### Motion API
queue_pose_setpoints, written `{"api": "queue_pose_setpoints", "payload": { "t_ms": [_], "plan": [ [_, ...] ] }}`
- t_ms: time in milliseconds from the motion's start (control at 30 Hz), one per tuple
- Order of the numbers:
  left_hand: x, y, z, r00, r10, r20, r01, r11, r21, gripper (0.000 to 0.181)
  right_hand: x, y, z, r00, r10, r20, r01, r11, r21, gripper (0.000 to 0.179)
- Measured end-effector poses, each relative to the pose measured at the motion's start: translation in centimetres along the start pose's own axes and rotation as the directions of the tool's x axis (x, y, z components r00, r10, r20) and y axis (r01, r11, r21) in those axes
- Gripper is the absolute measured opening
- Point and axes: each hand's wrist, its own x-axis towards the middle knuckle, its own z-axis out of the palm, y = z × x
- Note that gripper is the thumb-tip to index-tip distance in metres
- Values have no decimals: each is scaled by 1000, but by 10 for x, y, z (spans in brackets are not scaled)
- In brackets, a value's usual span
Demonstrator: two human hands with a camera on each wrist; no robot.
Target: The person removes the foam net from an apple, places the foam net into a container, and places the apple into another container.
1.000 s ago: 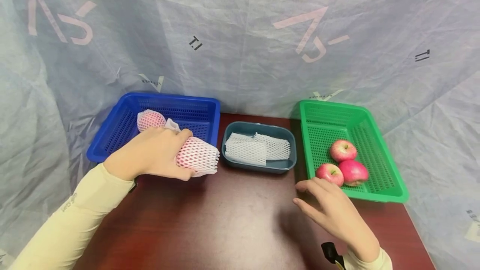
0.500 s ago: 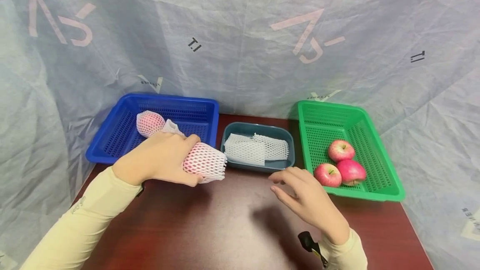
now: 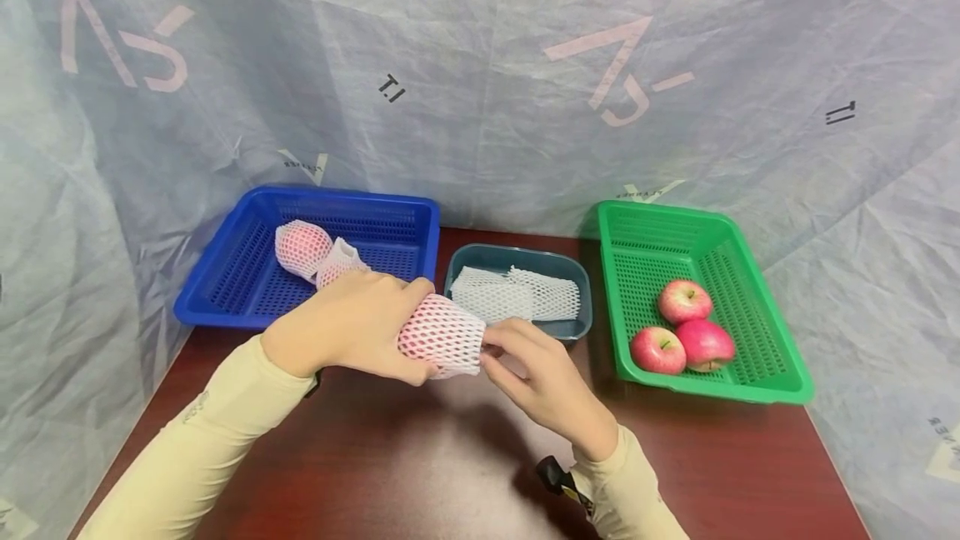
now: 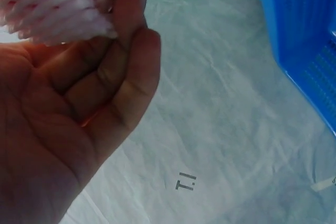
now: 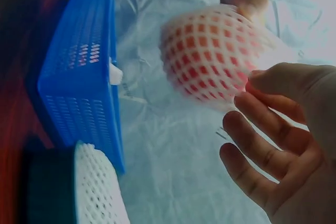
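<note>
In the head view my left hand point(image 3: 360, 323) grips an apple in a white foam net point(image 3: 442, 336) above the table, left of the middle. The net's open end points right. My right hand point(image 3: 551, 382) has come to that end, its thumb and index finger pinching the net's edge. In the right wrist view the red apple shows through the mesh point(image 5: 210, 56), with the other fingers point(image 5: 252, 145) of my right hand loosely bent below. The left wrist view shows the left fingers point(image 4: 142, 61) curled by the net; most of the apple is out of that view.
A blue basket point(image 3: 213, 290) at the left holds two netted apples point(image 3: 302, 247). In the middle, a dark teal tray point(image 3: 517, 252) contains white foam nets point(image 3: 491, 294). The green basket point(image 3: 783, 365) at the right holds three bare apples point(image 3: 684, 301). A grey cloth hangs behind.
My left hand has moved right with the netted apple, away from the blue basket. My right hand has moved left from beside the green basket to the net's open end.
</note>
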Motion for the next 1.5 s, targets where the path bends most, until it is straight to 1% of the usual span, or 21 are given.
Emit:
{"api": "queue_pose_setpoints", "payload": {
  "t_ms": [67, 200, 300, 367, 500, 633, 767, 967, 1133, 1300, 1367, 1500],
  "plan": [
    [2, 1, 1, 1000, 8, 2, -8, 1000, -1, 70, -1, 1, 2, 999, 46, 20, -46, 999, -1, 27],
    [5, 4, 4, 1000, 17, 1, -17, 1000, -13, 70, -2, 2, 5, 990, 128, 62, -125, 990, -62, 43],
    [8, 6, 6, 999, 34, -7, -34, 999, -18, 71, -2, 3, 7, 983, 162, 88, -153, 983, -99, 58],
    [10, 8, 6, 999, 48, -11, -48, 999, -18, 72, -2, 4, 9, 978, 180, 103, -168, 979, -115, 65],
    [14, 11, 8, 997, 73, -12, -73, 997, -7, 73, -3, 7, 11, 981, 166, 100, -150, 977, -151, 73],
    [14, 11, 12, 996, 91, -16, -91, 996, -14, 72, -4, 9, 13, 985, 153, 78, -138, 974, -178, 78],
    [14, 12, 13, 995, 100, -25, -101, 995, -21, 70, -6, 12, 15, 988, 145, 58, -132, 975, -180, 81],
    [12, 11, 14, 996, 92, -16, -93, 995, -44, 70, -9, 16, 15, 995, 101, 20, -97, 981, -166, 82],
    [12, 10, 16, 996, 92, -22, -93, 994, -54, 68, -11, 19, 13, 995, 97, -6, -97, 984, -147, 80],
    [10, 8, 17, 995, 96, -6, -96, 989, -113, 66, -12, 21, 11, 996, 82, -26, -85, 986, -141, 76],
    [8, 7, 16, 995, 103, 13, -100, 984, -149, 67, -13, 21, 10, 996, 79, -29, -82, 989, -127, 76],
    [5, 5, 13, 991, 114, 63, -99, 974, -204, 61, -14, 21, 8, 995, 93, -26, -95, 990, -102, 77]
  ]
}}
